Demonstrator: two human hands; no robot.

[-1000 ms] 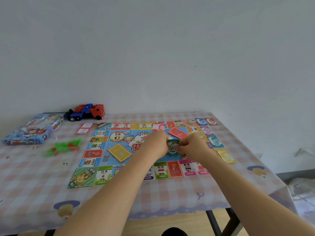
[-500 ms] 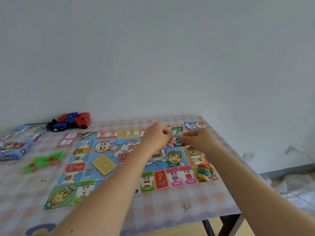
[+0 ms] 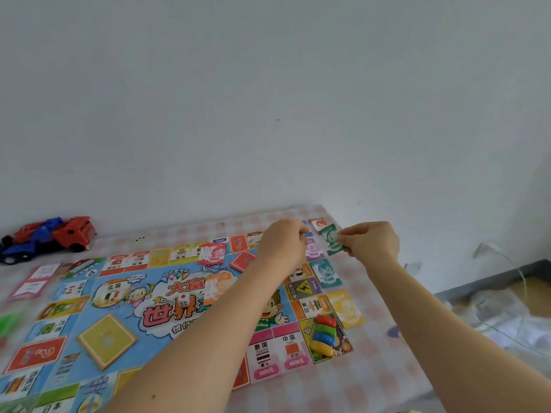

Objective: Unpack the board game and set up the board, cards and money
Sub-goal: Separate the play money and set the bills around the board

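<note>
The game board (image 3: 98, 296) lies flat on the checked tablecloth. My right hand (image 3: 371, 245) pinches a green 1000 note (image 3: 330, 240) over the board's far right corner. My left hand (image 3: 283, 244) hovers just left of the note with curled fingers, and nothing shows in it. Beside the board's right edge lie a purple 500 note (image 3: 313, 252), a teal 100 note (image 3: 327, 274) and a yellow note (image 3: 346, 308). On the board sit a yellow card deck (image 3: 107, 341), a red card deck (image 3: 243, 260) and stacked coloured tokens (image 3: 323, 335).
A red and blue toy truck (image 3: 47, 236) stands at the far left by the wall. Pink cards (image 3: 32, 281) lie left of the board. The table's right edge (image 3: 417, 347) drops to a floor with plastic wrap. A white die (image 3: 184, 301) rests mid-board.
Both hands moved right and farther away, toward the board's far right corner. The hands have drawn apart, and the green note now stays with my right hand alone.
</note>
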